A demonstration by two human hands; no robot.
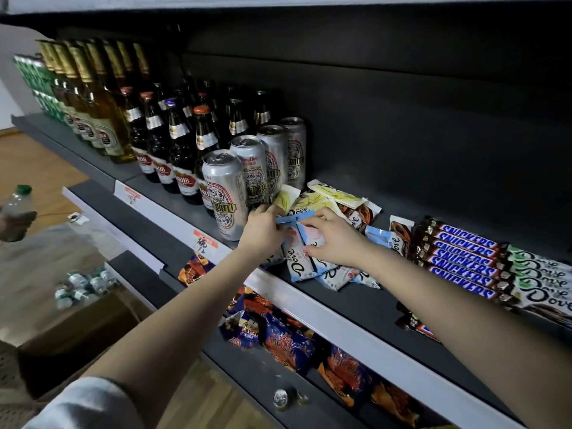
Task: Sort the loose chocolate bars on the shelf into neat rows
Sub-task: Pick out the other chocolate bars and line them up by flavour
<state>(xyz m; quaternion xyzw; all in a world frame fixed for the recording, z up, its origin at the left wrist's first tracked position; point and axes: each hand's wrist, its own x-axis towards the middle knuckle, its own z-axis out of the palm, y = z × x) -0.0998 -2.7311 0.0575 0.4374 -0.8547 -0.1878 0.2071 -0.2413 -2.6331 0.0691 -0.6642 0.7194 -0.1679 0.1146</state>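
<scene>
STATUS: both hands working frame centre, left hand (263, 227) and right hand (335, 239) fingers clamping on a pale blue Dove bar (298, 239) above the loose pile (325, 274) on the shelf (356, 308) | RISK: left hand is crowding the front beer can (224, 193); a nudge is likely tipping it | RISK: pile is lying near the shelf lip; bars may be sliding off.

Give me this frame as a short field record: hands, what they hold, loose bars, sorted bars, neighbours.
left hand: gripping the left edge of a light-blue Dove bar
right hand: fingers on the same bar's right side
loose bars: Dove bars heaped unevenly; yellow Dove bars behind, brown Dove bars to the right
sorted bars: Snickers row, green Dove row at far right
neighbours: silver cans just left of the heap, bottles beyond
shelf edge: white strip, snack bags on the shelf below
</scene>
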